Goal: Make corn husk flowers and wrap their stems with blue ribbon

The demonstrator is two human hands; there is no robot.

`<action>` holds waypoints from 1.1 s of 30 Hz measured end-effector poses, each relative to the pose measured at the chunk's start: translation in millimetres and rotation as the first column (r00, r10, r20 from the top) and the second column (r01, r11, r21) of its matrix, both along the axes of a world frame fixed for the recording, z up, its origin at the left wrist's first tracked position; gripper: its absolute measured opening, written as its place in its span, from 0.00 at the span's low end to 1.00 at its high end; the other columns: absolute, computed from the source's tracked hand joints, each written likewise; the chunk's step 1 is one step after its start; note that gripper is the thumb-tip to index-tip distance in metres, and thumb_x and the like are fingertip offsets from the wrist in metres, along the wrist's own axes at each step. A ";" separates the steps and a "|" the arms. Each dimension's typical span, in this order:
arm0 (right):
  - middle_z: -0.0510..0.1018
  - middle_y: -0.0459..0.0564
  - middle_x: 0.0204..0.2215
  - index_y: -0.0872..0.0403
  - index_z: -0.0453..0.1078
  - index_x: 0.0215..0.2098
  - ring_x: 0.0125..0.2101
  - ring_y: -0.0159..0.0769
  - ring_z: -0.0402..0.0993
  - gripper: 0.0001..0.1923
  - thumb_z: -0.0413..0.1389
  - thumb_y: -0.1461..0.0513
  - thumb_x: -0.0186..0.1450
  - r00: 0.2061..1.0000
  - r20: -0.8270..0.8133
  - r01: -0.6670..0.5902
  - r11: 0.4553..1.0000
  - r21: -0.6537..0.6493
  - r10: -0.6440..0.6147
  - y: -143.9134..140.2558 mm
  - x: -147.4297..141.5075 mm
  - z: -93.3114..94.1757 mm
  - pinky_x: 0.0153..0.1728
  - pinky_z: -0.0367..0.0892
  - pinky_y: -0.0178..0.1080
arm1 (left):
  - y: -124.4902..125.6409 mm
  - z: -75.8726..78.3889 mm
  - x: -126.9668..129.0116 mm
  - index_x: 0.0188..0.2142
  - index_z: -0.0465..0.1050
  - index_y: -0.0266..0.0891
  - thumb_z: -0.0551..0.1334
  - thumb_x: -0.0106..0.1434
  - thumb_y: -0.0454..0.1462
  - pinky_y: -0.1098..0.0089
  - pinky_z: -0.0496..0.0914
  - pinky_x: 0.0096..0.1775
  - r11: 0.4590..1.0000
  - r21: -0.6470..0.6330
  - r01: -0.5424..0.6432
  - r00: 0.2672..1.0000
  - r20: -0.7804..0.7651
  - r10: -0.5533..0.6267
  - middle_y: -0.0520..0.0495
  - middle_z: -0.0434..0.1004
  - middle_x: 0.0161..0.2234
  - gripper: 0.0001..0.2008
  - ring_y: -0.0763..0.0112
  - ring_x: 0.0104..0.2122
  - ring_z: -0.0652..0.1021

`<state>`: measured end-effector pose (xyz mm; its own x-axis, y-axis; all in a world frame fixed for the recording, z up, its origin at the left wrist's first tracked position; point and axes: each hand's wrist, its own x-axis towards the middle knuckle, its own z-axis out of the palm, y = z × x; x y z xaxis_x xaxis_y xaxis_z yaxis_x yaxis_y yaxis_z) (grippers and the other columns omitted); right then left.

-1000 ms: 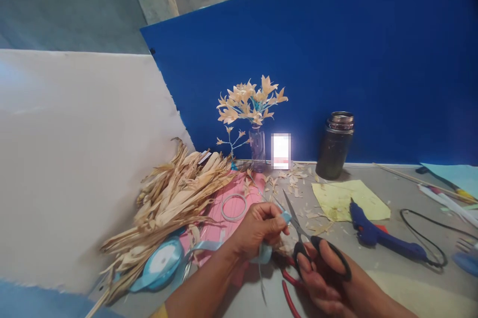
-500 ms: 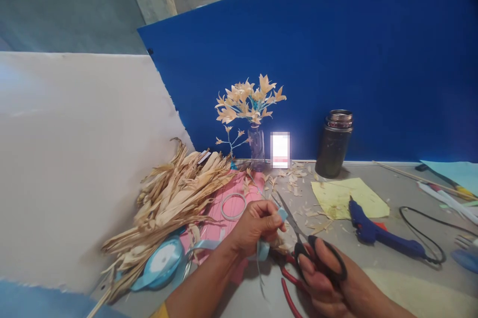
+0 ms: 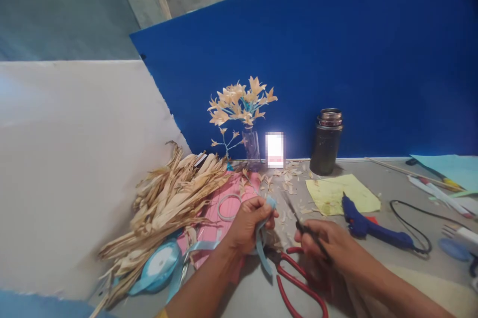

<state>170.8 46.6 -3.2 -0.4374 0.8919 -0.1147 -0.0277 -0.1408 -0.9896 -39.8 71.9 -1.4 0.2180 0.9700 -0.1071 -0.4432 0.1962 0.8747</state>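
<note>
My left hand is closed, pinching a light blue ribbon whose end shows above the fingertips and whose tail hangs below the palm. In my right hand are black-handled scissors, turned nearly edge-on, with their blades pointing up and away, just right of the ribbon and apart from it. Red-handled pliers lie on the table beneath my hands. To the left, a spool of blue ribbon rests by a bundle of dried husks. A roll of tape lies on a pink sheet.
Husk flowers stand in a clear bottle at the back, near a dark flask. On the right are a yellow paper, a blue glue gun and its black cord. Husk scraps litter the table.
The scissors have turned from an opened, flat view to nearly edge-on, and my right hand has rotated and risen slightly. More ribbon hangs beneath my left hand. The whole view has shifted slightly.
</note>
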 end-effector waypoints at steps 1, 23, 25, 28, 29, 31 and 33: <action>0.67 0.42 0.18 0.53 0.64 0.22 0.20 0.30 0.61 0.21 0.64 0.47 0.58 0.983 0.184 0.001 0.995 0.100 -0.019 1.7 -2.5 -6.8 0.20 0.53 0.33 | 2.8 1.5 -3.0 0.23 0.72 0.35 0.78 0.42 0.46 0.77 0.59 0.23 0.999 0.009 -0.039 0.998 -0.042 0.039 0.49 0.77 0.23 0.21 0.81 0.18 0.68; 0.76 0.57 0.42 0.54 0.71 0.33 0.32 0.42 0.75 0.01 0.57 0.63 0.63 0.388 0.842 -0.249 0.837 0.488 -0.375 14.4 3.1 -31.7 0.27 0.49 0.37 | -22.2 70.4 -24.4 0.23 0.69 0.37 0.74 0.53 0.42 0.75 0.59 0.24 0.986 0.161 -0.037 0.999 -0.016 0.040 0.55 0.65 0.18 0.16 0.79 0.19 0.64; 0.76 0.55 0.37 0.54 0.70 0.30 0.31 0.41 0.73 0.02 0.58 0.64 0.61 0.493 0.803 -0.191 0.858 0.477 -0.336 17.8 4.3 -35.6 0.29 0.50 0.37 | -23.7 72.7 -20.9 0.25 0.69 0.37 0.74 0.54 0.41 0.77 0.57 0.22 0.994 0.107 0.021 0.999 0.034 -0.025 0.56 0.65 0.18 0.16 0.80 0.18 0.63; 0.76 0.50 0.28 0.54 0.69 0.26 0.31 0.40 0.71 0.04 0.58 0.66 0.58 0.589 0.754 -0.139 0.883 0.448 -0.290 22.9 5.8 -39.6 0.30 0.53 0.37 | -21.8 63.9 -10.3 0.30 0.72 0.35 0.74 0.55 0.41 0.79 0.57 0.20 0.992 -0.002 0.123 0.991 0.051 -0.123 0.55 0.66 0.19 0.14 0.81 0.18 0.63; 0.76 0.49 0.27 0.54 0.69 0.27 0.31 0.39 0.71 0.03 0.59 0.67 0.57 0.608 0.744 -0.131 0.889 0.440 -0.278 24.3 6.3 -40.2 0.30 0.53 0.36 | -20.3 58.0 -5.7 0.31 0.72 0.34 0.73 0.55 0.41 0.79 0.57 0.19 0.985 -0.041 0.168 0.984 0.061 -0.165 0.55 0.66 0.19 0.15 0.82 0.17 0.63; 0.76 0.46 0.26 0.54 0.71 0.30 0.28 0.36 0.70 0.05 0.60 0.68 0.54 0.659 0.712 -0.112 0.904 0.411 -0.242 26.3 7.7 -40.1 0.28 0.55 0.35 | -16.7 44.1 3.6 0.32 0.72 0.33 0.72 0.57 0.42 0.81 0.54 0.17 0.959 -0.105 0.264 0.961 0.111 -0.252 0.55 0.65 0.19 0.15 0.83 0.16 0.60; 0.76 0.44 0.24 0.54 0.72 0.34 0.26 0.34 0.70 0.08 0.59 0.68 0.54 0.701 0.679 -0.090 0.918 0.387 -0.218 27.7 9.9 -37.8 0.26 0.57 0.33 | -13.4 30.1 11.4 0.32 0.71 0.34 0.71 0.58 0.40 0.82 0.49 0.16 0.923 -0.143 0.357 0.925 0.194 -0.328 0.57 0.61 0.17 0.13 0.84 0.15 0.56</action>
